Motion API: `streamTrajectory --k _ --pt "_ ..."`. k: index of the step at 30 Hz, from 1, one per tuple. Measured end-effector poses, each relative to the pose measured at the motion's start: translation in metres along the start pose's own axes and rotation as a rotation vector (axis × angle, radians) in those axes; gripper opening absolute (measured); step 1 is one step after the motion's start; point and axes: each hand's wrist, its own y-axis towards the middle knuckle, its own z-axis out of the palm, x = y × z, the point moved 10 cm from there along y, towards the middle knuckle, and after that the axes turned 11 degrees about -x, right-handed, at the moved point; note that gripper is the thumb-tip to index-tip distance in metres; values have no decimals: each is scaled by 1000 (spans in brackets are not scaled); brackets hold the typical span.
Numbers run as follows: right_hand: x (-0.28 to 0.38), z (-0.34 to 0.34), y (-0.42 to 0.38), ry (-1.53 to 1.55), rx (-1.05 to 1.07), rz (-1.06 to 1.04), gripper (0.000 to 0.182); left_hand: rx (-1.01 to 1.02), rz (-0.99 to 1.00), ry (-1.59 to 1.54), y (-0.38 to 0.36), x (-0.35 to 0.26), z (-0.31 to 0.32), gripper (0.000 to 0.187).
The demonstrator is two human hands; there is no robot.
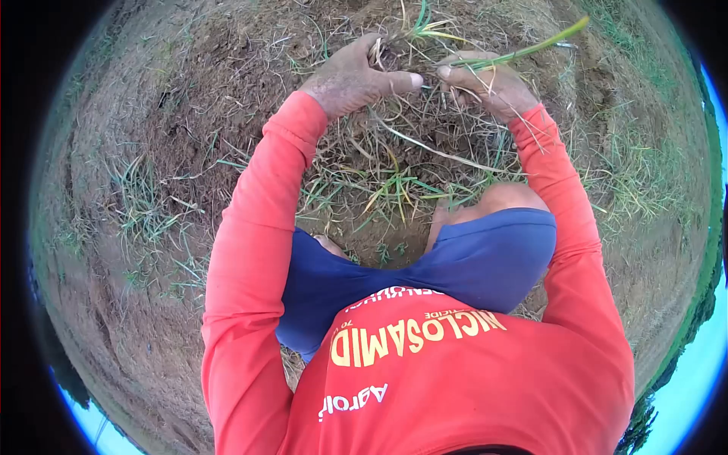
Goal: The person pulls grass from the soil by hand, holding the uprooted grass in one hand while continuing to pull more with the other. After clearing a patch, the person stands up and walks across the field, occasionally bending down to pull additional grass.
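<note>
My left hand (356,78) is at the upper middle, with its fingers curled at a small clump of grass with dry strands and soil (388,51). Its thumb stretches out to the right. Green and yellowing blades rise from that clump. Across from it, my right hand (491,85) pinches a long green stalk (542,47), which points up and to the right. Thin dry strands hang about its fingers. A small gap separates the two hands. Some fingertips of both are hidden.
Brown soil (205,98) with dry straw surrounds the hands. A green tuft (398,189) grows close in front of my bent legs, which are in blue shorts (485,246). More grass stands at left (140,201) and right (644,186).
</note>
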Motion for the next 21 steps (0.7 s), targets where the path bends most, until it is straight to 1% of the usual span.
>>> streamTrajectory --k 1,3,5,6,7,8,9,10,11,12,13,15,16,17,18,19,20,21 --pt "15 26 1 -36 122 -83 29 20 44 16 -7 4 17 43" --pt "15 45 -1 -25 152 -81 35 101 123 277 -3 3 24 53" --pt "-14 47 5 111 49 48 36 136 141 364 4 14 1 31" --pt "-61 35 10 -88 32 101 33 154 151 410 3 17 -17 25" --pt "-87 43 -1 -348 70 14 32 209 116 509 1 17 -37 26" --pt "-112 53 -15 -607 102 -81 30 194 58 493 -2 20 -56 26" --pt "-131 76 -33 -618 171 -267 27 173 5 480 -5 19 -71 27" --pt "-144 97 -55 -679 174 -456 27 104 -7 450 -8 7 -83 27" --pt "-157 111 -70 -706 186 -400 29 38 -21 418 -17 -6 -92 28" --pt "-175 124 -77 -706 221 -410 34 -32 -33 389 -21 -13 -102 28" --pt "-181 132 -81 -746 233 -366 37 -26 -96 356 -19 -3 -104 27" --pt "-170 140 -82 -728 202 -390 36 -37 -199 319 -15 20 -118 26" --pt "-169 144 -82 -776 204 -459 27 -129 -70 404 -14 10 -126 40" --pt "-173 146 -81 -773 188 -516 15 -79 -208 301 -11 37 -126 42" --pt "-169 147 -81 -791 165 -557 6 -46 -220 308 -16 9 -124 39" --pt "-170 145 -79 -803 84 -585 4 -91 -159 373 -16 -2 -128 40" --pt "-175 145 -76 -894 57 -564 5 -46 -224 380 -14 8 -129 39" --pt "-169 144 -76 -932 25 -547 7 -58 -94 377 -9 24 -125 36"
